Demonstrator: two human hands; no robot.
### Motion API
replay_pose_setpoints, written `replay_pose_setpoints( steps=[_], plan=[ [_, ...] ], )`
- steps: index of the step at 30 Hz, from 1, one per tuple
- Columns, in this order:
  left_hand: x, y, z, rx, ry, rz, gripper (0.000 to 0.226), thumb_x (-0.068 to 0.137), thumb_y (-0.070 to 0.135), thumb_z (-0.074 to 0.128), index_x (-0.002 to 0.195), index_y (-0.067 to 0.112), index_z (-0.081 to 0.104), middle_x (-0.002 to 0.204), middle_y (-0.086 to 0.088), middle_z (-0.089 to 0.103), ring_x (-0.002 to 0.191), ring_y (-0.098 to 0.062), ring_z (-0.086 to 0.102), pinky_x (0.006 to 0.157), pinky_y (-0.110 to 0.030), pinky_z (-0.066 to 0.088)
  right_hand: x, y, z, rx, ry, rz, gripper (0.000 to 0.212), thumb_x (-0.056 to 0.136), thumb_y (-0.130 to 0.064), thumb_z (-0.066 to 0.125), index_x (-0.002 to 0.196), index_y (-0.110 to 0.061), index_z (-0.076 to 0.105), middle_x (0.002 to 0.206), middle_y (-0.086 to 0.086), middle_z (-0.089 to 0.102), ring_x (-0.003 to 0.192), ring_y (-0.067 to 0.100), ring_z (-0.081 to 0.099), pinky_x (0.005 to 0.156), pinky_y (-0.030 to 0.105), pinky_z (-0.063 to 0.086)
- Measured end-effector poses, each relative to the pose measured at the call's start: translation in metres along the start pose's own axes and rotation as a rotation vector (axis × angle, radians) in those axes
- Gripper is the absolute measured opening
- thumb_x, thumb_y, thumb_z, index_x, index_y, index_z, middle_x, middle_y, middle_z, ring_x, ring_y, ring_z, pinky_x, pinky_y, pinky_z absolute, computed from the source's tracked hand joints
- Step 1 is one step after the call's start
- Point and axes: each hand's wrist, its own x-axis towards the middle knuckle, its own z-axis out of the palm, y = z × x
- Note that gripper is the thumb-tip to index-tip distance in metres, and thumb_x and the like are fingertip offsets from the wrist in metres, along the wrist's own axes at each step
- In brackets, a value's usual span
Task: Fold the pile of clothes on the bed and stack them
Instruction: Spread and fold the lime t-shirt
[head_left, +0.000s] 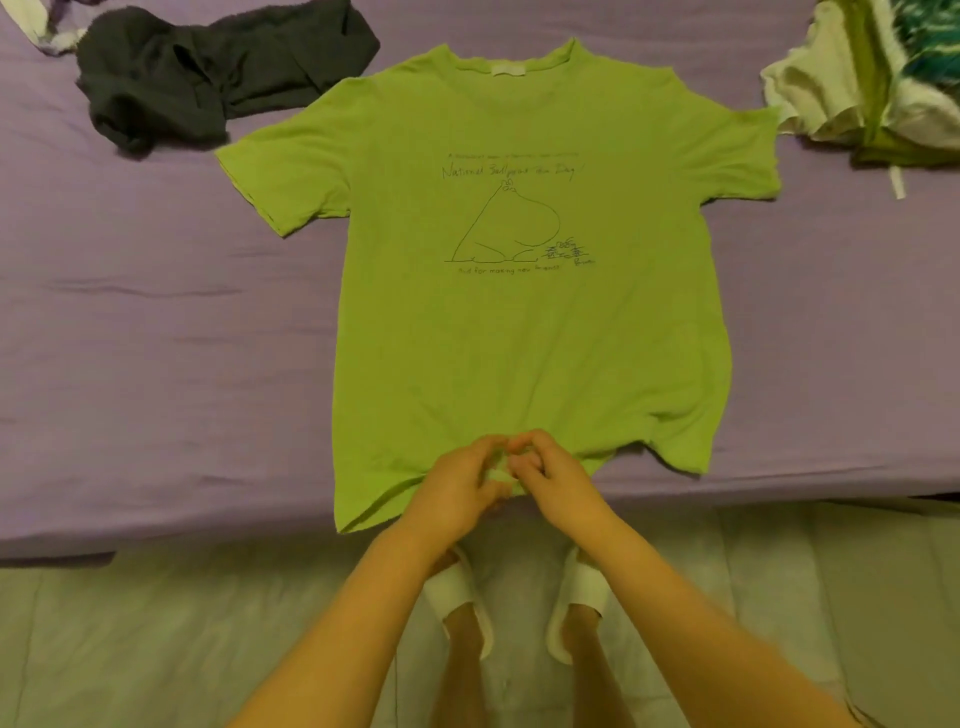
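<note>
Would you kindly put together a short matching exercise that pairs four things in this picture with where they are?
Things
1. green T-shirt
2. dark garment
3. white and green clothes
4. slippers

Places
A. on the floor, on the person's feet
B. far left of the bed, crumpled
C. spread flat in the middle of the bed
D. far right of the bed, in a heap

Pairs: 1-C, 2-B, 3-D, 4-A

Both the left hand and the right hand pinch the T-shirt's near hem.
</note>
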Motion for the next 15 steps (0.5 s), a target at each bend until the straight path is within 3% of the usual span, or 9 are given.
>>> replay_pose_setpoints(
  steps=[2,4,6,11,13,15],
  plan=[
    [0.004,-0.007,0.002,0.159,-0.012,0.043,0.040,0.086,0.016,0.065,0.125,0.012,0.058,0.110,-0.012,0.061,0.098,-0.022,0.059,0.079,-0.021,0.036,-0.009,0.017,-0.022,-0.096,0.161,-0.042,0.014,0.089,-0.004,0.057,0.102,-0.006,0.061,0.087,0.002,0.064,0.084,0.012,0.060,0.073,0.018,0.043],
    [0.006,-0.014,0.002,0.222,-0.010,0.085,0.027,0.086,0.017,0.066,0.112,0.010,0.066,0.100,-0.010,0.057,0.097,-0.025,0.055,0.079,-0.025,0.035,-0.018,0.040,-0.051,-0.365,0.363,-0.137,0.019,0.081,0.000,0.065,0.099,-0.006,0.065,0.099,0.009,0.065,0.093,0.028,0.058,0.082,0.036,0.044],
    [0.007,-0.019,0.000,0.175,0.048,0.098,0.017,0.084,0.017,0.068,0.098,0.007,0.070,0.087,-0.006,0.054,0.090,-0.024,0.054,0.076,-0.028,0.036,-0.025,0.062,-0.081,-0.551,0.467,-0.117,0.026,0.074,0.000,0.070,0.099,-0.008,0.067,0.107,0.012,0.063,0.099,0.035,0.056,0.083,0.043,0.043],
    [0.010,-0.023,0.005,0.159,0.149,0.086,0.016,0.085,0.025,0.068,0.090,0.010,0.071,0.074,0.005,0.050,0.078,-0.014,0.047,0.067,-0.023,0.029,-0.025,0.105,-0.136,-0.792,0.368,-0.050,0.041,0.075,-0.009,0.076,0.115,-0.006,0.066,0.126,0.024,0.055,0.116,0.045,0.050,0.091,0.052,0.043],
    [0.012,-0.023,0.008,0.159,0.153,0.084,0.017,0.086,0.024,0.066,0.078,0.009,0.067,0.069,0.003,0.049,0.074,-0.015,0.046,0.065,-0.023,0.028,-0.023,0.114,-0.151,-0.785,0.322,-0.145,0.038,0.076,-0.002,0.074,0.113,-0.006,0.068,0.121,0.027,0.057,0.109,0.046,0.054,0.089,0.051,0.047],
    [0.012,-0.024,0.009,0.145,0.169,0.072,0.031,0.089,0.022,0.063,0.061,0.015,0.053,0.063,-0.002,0.046,0.068,-0.016,0.044,0.061,-0.025,0.026,-0.020,0.117,-0.166,-0.626,0.323,-0.129,0.031,0.084,0.001,0.064,0.113,-0.006,0.068,0.117,0.023,0.061,0.106,0.040,0.056,0.089,0.043,0.046]
  ],
)
